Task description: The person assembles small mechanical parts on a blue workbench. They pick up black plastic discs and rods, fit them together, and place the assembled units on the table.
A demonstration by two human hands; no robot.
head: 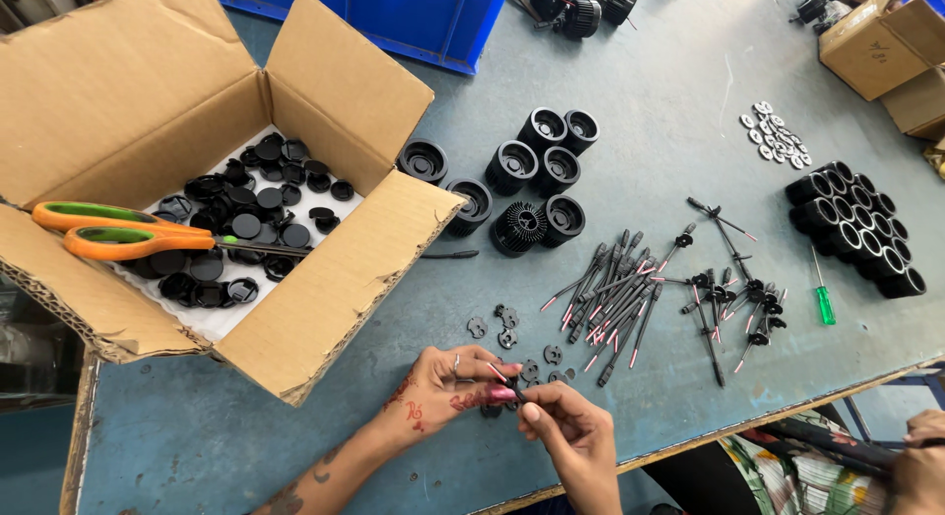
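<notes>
My left hand (448,385) and my right hand (566,431) meet near the table's front edge. Together they hold a thin black cable piece with a pink tip (504,379); the left fingers also pinch a small black disc that is mostly hidden. Several small black flat discs (507,328) lie on the blue table (650,101) just beyond my fingers. A pile of black cable pieces with pink ends (615,298) sits to the right of them. Further right lie cable pieces with discs on them (733,298).
An open cardboard box (325,289) with black round caps stands at the left, orange-handled scissors (128,231) across its flap. Black finned round housings (536,175) cluster mid-table, more (856,225) at right beside a green screwdriver (823,300). Another person's hand (920,466) shows at bottom right.
</notes>
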